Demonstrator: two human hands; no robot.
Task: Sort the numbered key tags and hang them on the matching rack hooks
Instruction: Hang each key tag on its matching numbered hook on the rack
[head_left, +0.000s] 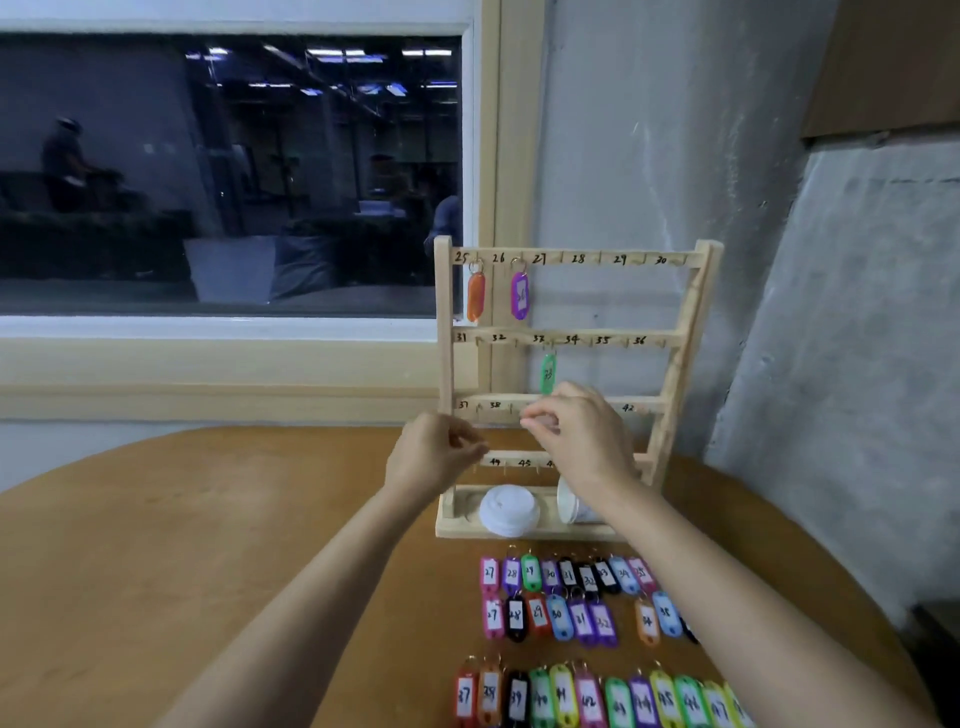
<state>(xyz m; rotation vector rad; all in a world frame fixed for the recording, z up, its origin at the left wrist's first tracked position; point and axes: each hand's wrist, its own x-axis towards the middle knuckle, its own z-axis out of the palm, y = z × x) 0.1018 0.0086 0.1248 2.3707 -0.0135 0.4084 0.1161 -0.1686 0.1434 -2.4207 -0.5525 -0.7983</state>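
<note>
Reaching toward a pale wooden key rack with four numbered rails (443, 312), a person works at a round brown wooden table (260, 519) pushed against a rough grey concrete wall (675, 156); a wide dark window (234, 171) at ten o'clock mirrors ceiling lights. The rack stands at the table's far edge, at one o'clock from the person, its rails inked 25 upward. An orange plastic tag (476, 296) hangs under 25, a purple plastic tag (519, 295) under 26 and a green plastic tag (548, 373) under 33. A white plastic lid (508, 510) and a tipped white paper cup (571, 506) lie in the rack's base tray. Loose multicoloured numbered key tags (558, 616) lie in three rows on the table at five o'clock. The left hand (436, 457) curls by the rack's left post; the right hand (576, 426) has thumb and forefinger drawn together at the third rail. Whether either grips anything cannot be told.
</note>
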